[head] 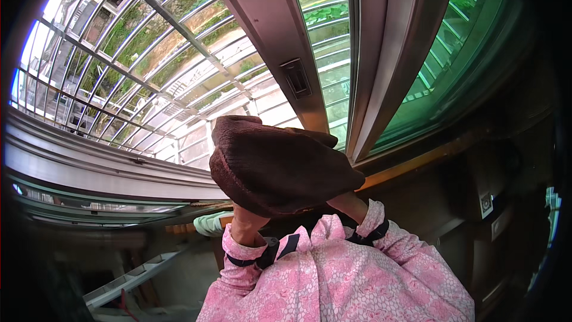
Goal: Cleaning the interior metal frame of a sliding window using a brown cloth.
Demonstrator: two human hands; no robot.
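Observation:
A dark brown cloth point(286, 170) is spread over both of my hands at the middle of the view, in front of a sliding window. It looks like a towel, with a thicker seam along its left side. My left wrist comes out below its lower left edge and my right wrist below its lower right edge. The cloth hides my fingers, so their grip cannot be seen. Just behind the cloth stands the metal window frame point(272, 31) with a recessed latch point(296, 78).
Metal security bars point(134, 85) lie outside the opening. The window track point(89, 165) runs along the left. A pale green cloth point(209, 223) lies near my left wrist. A ladder-like metal object point(134, 279) is at lower left, a wall socket point(486, 205) at right.

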